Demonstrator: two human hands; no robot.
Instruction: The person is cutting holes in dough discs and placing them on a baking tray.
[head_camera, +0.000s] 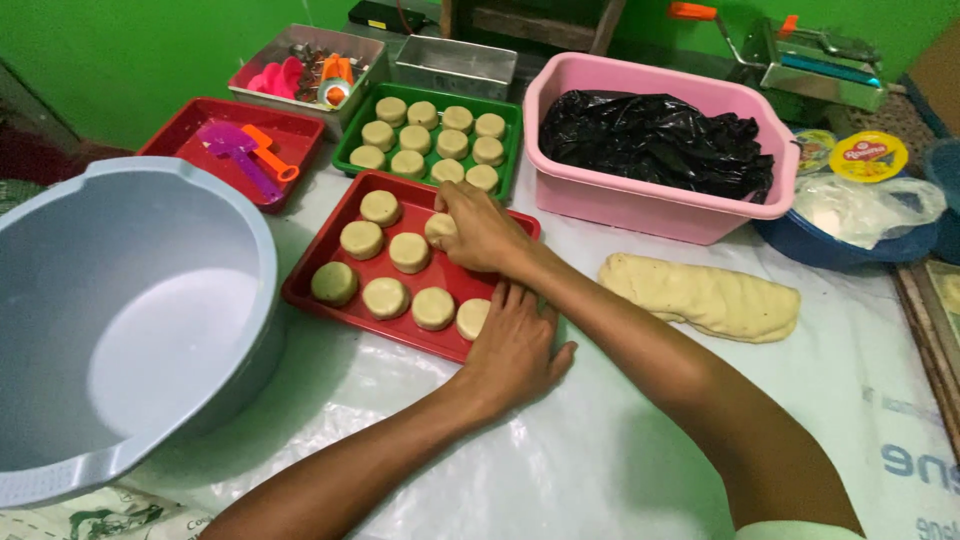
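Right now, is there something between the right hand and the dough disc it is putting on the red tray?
Nothing visible. The right hand already touches the dough disc over the red tray. The other discs lie beside it, apart. The left hand rests at the tray's near edge, not in the way.

On my feed: large grey basin (120, 320) at left, empty. Green tray (512, 140) of pale dough rounds at rear. A second red tray (170, 140) holds a purple scoop (235, 150). Pink tub (640, 200) contains black plastic bag (655, 140). Dough log (705, 297) lies on the white sheet (600, 450).
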